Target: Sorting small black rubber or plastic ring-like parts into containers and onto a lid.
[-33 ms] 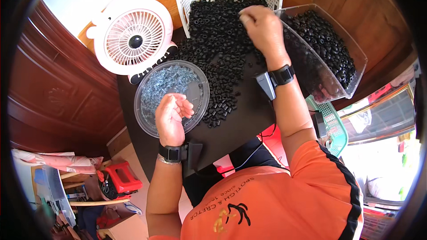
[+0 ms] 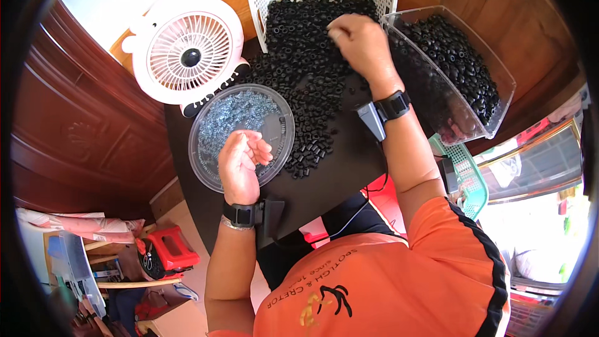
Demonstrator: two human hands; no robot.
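My right hand (image 2: 365, 43) reaches out over a big heap of small black rings (image 2: 306, 81) that spills from a white basket (image 2: 262, 0) onto the dark table (image 2: 337, 181). Its fingertips are pinched together in the rings. My left hand (image 2: 240, 162) hovers over the near edge of a round clear dish (image 2: 206, 168) holding small silvery-blue pieces (image 2: 234, 115). Its fingers are curled over the palm, and what lies inside is hidden. Both wrists wear black bands.
A white table fan (image 2: 187, 53) stands at the back left, touching the dish. A clear bin (image 2: 493, 87) of black rings sits tilted at the right. A green basket (image 2: 465, 175) hangs off the table's right edge. A red stool (image 2: 171, 246) stands on the floor at the left.
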